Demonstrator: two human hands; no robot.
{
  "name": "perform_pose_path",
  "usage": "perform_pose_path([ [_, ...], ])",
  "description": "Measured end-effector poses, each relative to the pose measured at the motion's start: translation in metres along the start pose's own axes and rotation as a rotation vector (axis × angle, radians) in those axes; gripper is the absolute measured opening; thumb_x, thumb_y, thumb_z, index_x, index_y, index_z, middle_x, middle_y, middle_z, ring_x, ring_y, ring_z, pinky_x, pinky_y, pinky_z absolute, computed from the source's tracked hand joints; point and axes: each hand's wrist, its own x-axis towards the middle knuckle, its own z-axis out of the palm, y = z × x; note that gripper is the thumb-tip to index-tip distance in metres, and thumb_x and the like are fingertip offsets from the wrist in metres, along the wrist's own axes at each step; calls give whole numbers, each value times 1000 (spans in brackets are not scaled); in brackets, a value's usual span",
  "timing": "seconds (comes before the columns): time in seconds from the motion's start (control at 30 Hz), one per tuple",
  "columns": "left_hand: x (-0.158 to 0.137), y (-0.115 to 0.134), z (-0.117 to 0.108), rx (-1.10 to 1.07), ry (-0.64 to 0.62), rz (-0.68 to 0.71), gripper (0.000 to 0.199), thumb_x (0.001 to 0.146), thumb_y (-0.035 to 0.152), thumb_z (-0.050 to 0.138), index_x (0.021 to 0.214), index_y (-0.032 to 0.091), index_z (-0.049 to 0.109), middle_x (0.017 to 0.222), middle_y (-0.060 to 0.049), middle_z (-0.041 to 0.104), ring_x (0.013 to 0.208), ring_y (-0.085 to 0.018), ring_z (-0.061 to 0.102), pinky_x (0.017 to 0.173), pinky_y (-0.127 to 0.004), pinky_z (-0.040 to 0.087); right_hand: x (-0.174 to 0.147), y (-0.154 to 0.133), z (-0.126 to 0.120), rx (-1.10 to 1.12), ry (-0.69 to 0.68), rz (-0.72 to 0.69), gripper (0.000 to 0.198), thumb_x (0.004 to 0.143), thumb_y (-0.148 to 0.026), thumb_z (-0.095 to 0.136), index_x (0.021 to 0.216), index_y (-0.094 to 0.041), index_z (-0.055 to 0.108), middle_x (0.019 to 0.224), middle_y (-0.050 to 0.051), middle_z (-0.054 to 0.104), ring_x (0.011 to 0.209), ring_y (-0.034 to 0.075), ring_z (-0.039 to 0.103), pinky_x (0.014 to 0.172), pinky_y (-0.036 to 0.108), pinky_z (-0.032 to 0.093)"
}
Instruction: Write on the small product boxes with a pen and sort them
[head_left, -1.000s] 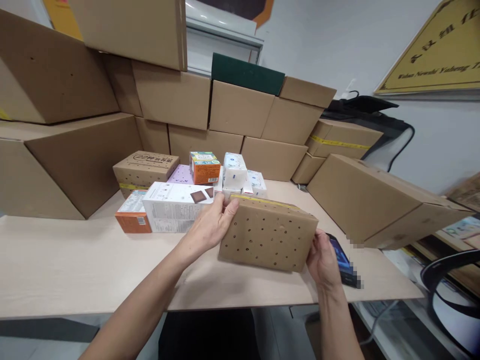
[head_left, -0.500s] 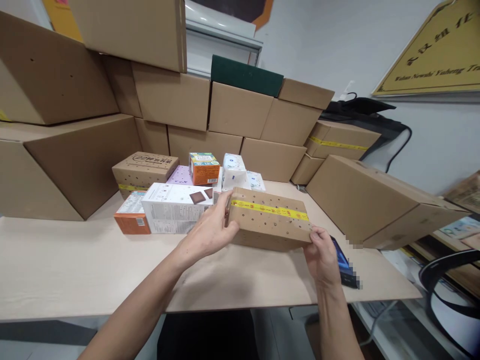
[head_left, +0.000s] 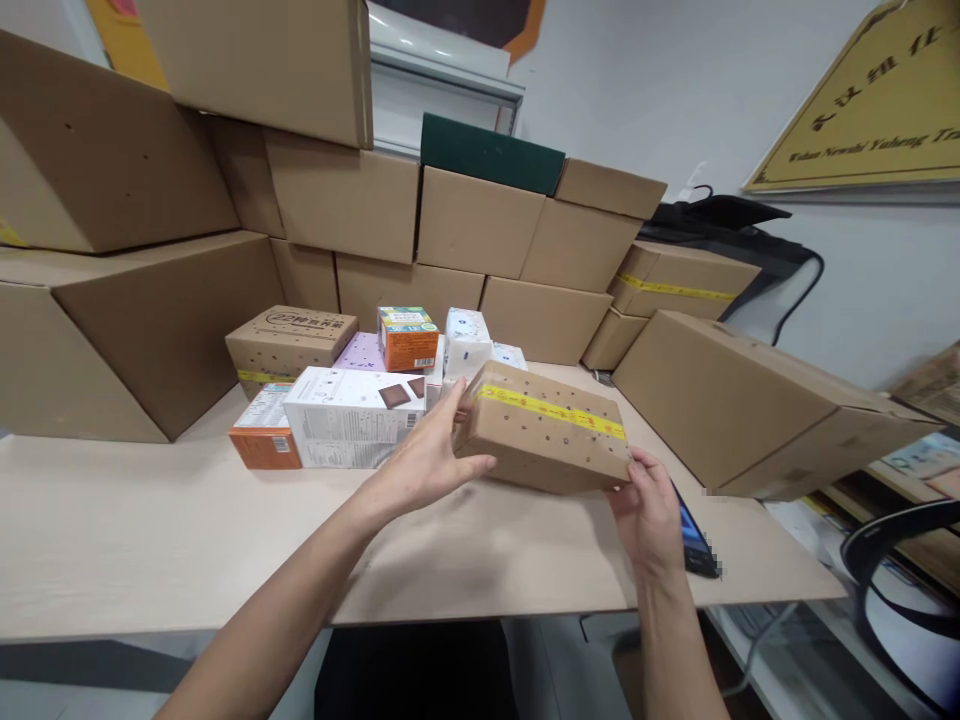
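Note:
A brown cardboard box (head_left: 551, 425) with a strip of yellow printed tape and small dark marks is held tilted over the table, between my two hands. The fingers of my left hand (head_left: 431, 440) lie along its left end, and the thumb sticks out in front of it. My right hand (head_left: 646, 505) pinches the lower right corner, thumb on top and fingers underneath. Just left of my left hand stands a white carton (head_left: 352, 415) with brown squares printed on it. A dark-cased device with a lit screen (head_left: 697, 540) lies partly hidden behind my right hand.
At the table's left are an orange-and-white box (head_left: 266, 430) and a brown printed carton (head_left: 292, 340). An orange box (head_left: 407, 340) and white packs (head_left: 469, 340) sit behind. Large cardboard boxes (head_left: 345, 195) line the back; another (head_left: 750, 400) leans at the right.
The cardboard box has shifted slightly right and its left end has risen and turned. My left thumb has come off its front edge; my right hand has moved slightly right with the corner.

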Motion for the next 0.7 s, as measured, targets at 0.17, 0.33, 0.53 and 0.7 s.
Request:
perform_pose_path([
  [0.17,-4,15,-5,9,18,242,81,84,33,73,153,34,31,153,-7,45,147,-32,31,116,-57,35,-12,8,11,102,-27,136,34,76,-37,73,108,-28,66,107,0,69,90,17,63,66,29,52],
  [0.33,-3,24,-11,260,169,530,63,91,25,63,149,32,41,147,-7,54,143,-32,37,115,-62,31,-22,14,27,-28,-145,228,29,74,-38,74,99,-23,70,98,3,71,82,17,63,66,28,53],
  [0.53,-4,39,-18,463,238,633,49,90,25,63,138,32,55,133,-6,63,127,-30,52,109,-55,37,1,2,18,-676,-518,210,21,82,-37,63,85,-20,74,67,0,68,58,16,59,51,26,43],
  [0.7,0,41,-3,559,326,636,38,90,31,64,128,32,63,117,-8,65,109,-26,58,99,-50,44,52,-2,32,-903,-346,-121,10,74,-28,77,80,-21,74,77,4,72,70,19,65,63,29,50],
])
